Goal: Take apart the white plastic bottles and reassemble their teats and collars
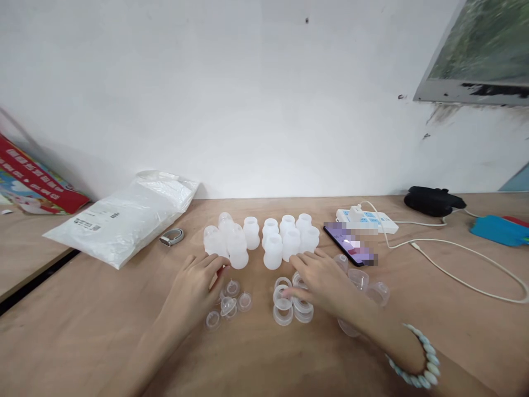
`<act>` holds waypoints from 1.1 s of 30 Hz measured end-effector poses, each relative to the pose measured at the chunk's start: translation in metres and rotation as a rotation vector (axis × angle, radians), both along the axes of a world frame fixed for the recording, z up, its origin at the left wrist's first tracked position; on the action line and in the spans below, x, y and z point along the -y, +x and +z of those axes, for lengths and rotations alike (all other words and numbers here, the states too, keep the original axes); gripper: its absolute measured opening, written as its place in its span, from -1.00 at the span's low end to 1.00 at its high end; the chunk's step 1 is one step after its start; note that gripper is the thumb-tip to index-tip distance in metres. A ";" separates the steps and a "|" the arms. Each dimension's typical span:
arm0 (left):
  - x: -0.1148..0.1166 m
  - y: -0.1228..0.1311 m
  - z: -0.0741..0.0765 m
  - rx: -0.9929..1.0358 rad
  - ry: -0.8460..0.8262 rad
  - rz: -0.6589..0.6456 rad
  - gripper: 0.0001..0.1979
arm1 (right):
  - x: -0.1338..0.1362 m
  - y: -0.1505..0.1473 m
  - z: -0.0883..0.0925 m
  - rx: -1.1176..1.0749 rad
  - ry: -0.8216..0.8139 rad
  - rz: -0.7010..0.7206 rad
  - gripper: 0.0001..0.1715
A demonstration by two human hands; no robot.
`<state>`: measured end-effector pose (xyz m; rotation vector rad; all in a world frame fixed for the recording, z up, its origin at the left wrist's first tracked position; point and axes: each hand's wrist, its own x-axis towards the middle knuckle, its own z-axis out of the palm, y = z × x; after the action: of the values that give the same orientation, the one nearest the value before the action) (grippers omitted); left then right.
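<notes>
My left hand [201, 277] rests beside the left cluster of white bottles, its fingertips close to the front bottle [238, 255]. Its thumb and fingers are apart, and I see nothing held. Below it lie several clear bottle nipples [244, 301]. My right hand [318, 278] is spread, with fingertips by the front of the right group of open-necked bottles [273, 252]. Its thumb reaches over several translucent collar rings [283, 315], partly covering them. Clear domed caps [357, 279] lie beside and partly behind my right forearm. Some bottles at the left have clear domed tops [211, 234].
A white plastic package [128, 215] and a coiled pale strap [171, 237] lie left. At right are a phone [351, 245], a power strip [384, 223], a looping cable [467, 242], a black case [433, 201] and a blue item [498, 229]. A wall stands behind.
</notes>
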<state>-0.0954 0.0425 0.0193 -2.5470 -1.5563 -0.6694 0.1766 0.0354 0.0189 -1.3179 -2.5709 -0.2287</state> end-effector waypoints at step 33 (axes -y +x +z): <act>0.015 0.021 -0.010 0.358 0.270 -0.035 -0.48 | -0.022 -0.067 0.052 -0.664 0.073 0.374 -0.87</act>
<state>-0.0746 0.0274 0.0096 -2.3506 -1.3923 -1.3024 0.1098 0.0575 0.0712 -0.6971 -2.1405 0.1609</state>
